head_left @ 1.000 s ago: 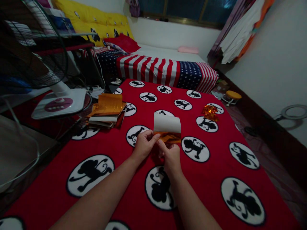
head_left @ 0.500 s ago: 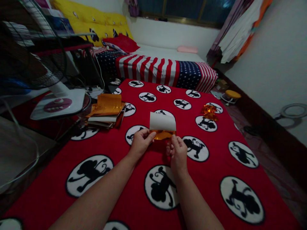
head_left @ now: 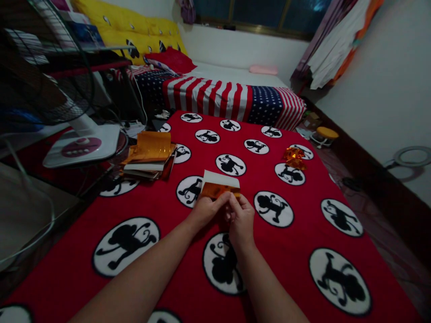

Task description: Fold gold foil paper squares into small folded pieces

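Note:
Between my two hands is a sheet of paper (head_left: 220,178), white on its upper part, with a shiny gold-orange strip along its near edge. My left hand (head_left: 210,208) is closed on the gold part from the left, its thumb lying across the strip. On the right, my right hand (head_left: 240,217) pinches the near right edge, its fingertips close to the left thumb. The sheet is held over the red monkey-print cloth (head_left: 188,287). Some of the lower edge is hidden behind my fingers.
At the left edge of the cloth lies a stack of gold and white papers (head_left: 148,154). Folded shiny gold pieces (head_left: 295,158) rest at the right. A fan base (head_left: 82,146) stands on the far left, and a bed with a striped, starred cover (head_left: 215,96) is behind.
My left hand has moved right, bringing both hands together. The sheet has come lower and a little left; less white and more of the gold strip's upper edge shows.

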Available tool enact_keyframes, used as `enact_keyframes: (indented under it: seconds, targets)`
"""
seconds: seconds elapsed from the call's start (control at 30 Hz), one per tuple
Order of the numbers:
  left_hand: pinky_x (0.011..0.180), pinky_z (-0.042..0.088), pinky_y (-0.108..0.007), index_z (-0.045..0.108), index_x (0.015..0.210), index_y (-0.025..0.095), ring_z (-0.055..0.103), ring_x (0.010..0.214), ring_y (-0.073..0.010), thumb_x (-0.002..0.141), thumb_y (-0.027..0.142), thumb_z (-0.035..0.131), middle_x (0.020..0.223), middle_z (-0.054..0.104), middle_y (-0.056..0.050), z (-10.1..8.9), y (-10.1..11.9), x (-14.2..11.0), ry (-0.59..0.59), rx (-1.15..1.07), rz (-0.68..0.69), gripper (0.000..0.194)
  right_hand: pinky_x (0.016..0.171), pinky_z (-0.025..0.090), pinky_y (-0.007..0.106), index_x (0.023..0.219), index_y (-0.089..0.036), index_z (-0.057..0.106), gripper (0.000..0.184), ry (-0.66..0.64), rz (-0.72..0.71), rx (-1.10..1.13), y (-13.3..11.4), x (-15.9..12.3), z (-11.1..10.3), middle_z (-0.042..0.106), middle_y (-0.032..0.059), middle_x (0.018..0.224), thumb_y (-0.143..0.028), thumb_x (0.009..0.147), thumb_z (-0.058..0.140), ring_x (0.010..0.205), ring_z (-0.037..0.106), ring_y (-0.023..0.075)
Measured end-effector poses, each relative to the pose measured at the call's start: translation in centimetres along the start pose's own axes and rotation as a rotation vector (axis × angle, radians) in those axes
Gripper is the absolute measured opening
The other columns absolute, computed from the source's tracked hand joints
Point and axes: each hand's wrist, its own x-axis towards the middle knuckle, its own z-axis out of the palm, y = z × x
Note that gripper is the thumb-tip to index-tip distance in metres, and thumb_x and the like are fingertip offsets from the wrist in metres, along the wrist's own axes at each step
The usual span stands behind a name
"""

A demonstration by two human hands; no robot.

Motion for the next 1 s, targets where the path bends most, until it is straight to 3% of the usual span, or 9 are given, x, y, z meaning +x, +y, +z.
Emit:
enact_keyframes:
  seconds: [0.17,0.33,0.4,0.47,0.57,0.63,0.8,0.9,1.0]
  targets:
    - [0.044,0.032,-0.022,0.050,0.052,0.017,0.042,0.043,-0.0082,0.078,0.049,0.064,0.046,0.046,0.003,-1.3,-0.2,1.2,0.240,0.053,0.098,0.043,0.035,0.022,0.017,0.065,-0.018,0.051,0.031,0.081,-0.055,-0.045,-0.8,0.7,-1.1,0.045,-0.0087,0.050,-0.038,0.074,0.072,0.037,0.033,0.0036]
    - [0.040,0.022,-0.019,0.041,0.057,0.018,0.032,0.039,-0.0046,0.083,0.052,0.056,0.046,0.036,0.007,-3.7,-0.4,2.4,0.532,-0.218,0.216,0.045,0.034,0.023,0.015,0.068,-0.020,0.048,0.032,0.265,-0.044,0.085,-2.5,1.8,-2.9,0.046,-0.0101,0.049,-0.035,0.065,0.076,0.036,0.033,0.0030]
    - [0.041,0.026,-0.017,0.049,0.065,0.017,0.039,0.042,-0.0048,0.084,0.049,0.057,0.052,0.044,0.006,-3.8,-0.4,2.3,0.474,-0.177,0.203,0.038,0.034,0.023,0.015,0.068,-0.020,0.047,0.033,0.251,-0.030,0.099,-2.8,1.9,-3.1,0.046,-0.0102,0.049,-0.034,0.065,0.076,0.035,0.033,0.0027]
    - [0.044,0.032,-0.016,0.058,0.089,0.017,0.049,0.049,-0.0066,0.085,0.043,0.057,0.063,0.056,0.003,-3.2,-0.4,1.8,0.298,-0.120,0.178,0.027,0.034,0.023,0.015,0.067,-0.020,0.046,0.034,0.211,-0.019,0.104,-2.9,1.9,-3.0,0.046,-0.0102,0.049,-0.035,0.065,0.076,0.036,0.032,0.0024]
    - [0.060,0.044,-0.017,0.054,0.120,0.021,0.061,0.073,-0.0105,0.081,0.031,0.064,0.089,0.065,-0.002,-2.2,-0.4,1.3,0.058,-0.017,0.212,0.041,0.034,0.022,0.015,0.067,-0.019,0.047,0.035,0.150,-0.006,0.099,-2.7,1.7,-2.5,0.044,-0.0103,0.050,-0.037,0.066,0.077,0.036,0.031,0.0022]
    - [0.072,0.047,-0.020,0.057,0.122,0.021,0.061,0.085,-0.0135,0.078,0.027,0.067,0.098,0.066,-0.005,-1.8,-0.4,1.1,0.001,0.063,0.251,0.046,0.034,0.022,0.015,0.068,-0.019,0.049,0.034,0.110,0.000,0.088,-2.5,1.6,-2.4,0.043,-0.0104,0.050,-0.039,0.067,0.077,0.036,0.030,0.0023]
    - [0.070,0.043,-0.023,0.072,0.082,0.016,0.056,0.076,-0.0148,0.082,0.032,0.064,0.080,0.063,-0.004,-2.5,-0.2,1.4,0.081,0.247,0.313,0.018,0.035,0.024,0.016,0.071,-0.019,0.052,0.039,0.079,-0.006,-0.004,-2.1,1.6,-2.9,0.045,-0.0084,0.054,-0.052,0.072,0.072,0.038,0.035,0.0032]
    - [0.067,0.040,-0.023,0.071,0.071,0.017,0.051,0.071,-0.0132,0.083,0.032,0.062,0.072,0.056,-0.001,-3.0,-0.3,1.7,0.179,0.233,0.325,0.021,0.036,0.026,0.015,0.078,-0.019,0.054,0.038,0.178,-0.144,-0.105,-2.0,1.8,-3.5,0.045,-0.0081,0.058,-0.054,0.076,0.069,0.041,0.036,0.0038]
    - [0.067,0.040,-0.022,0.071,0.069,0.017,0.052,0.078,-0.0135,0.081,0.033,0.066,0.083,0.054,-0.003,-3.2,-0.6,1.9,0.229,0.195,0.339,0.021,0.043,0.038,0.016,0.091,-0.020,0.058,0.034,0.235,-0.303,-0.256,-1.8,2.2,-3.9,0.055,-0.0044,0.075,-0.045,0.075,0.073,0.054,0.048,0.0064]
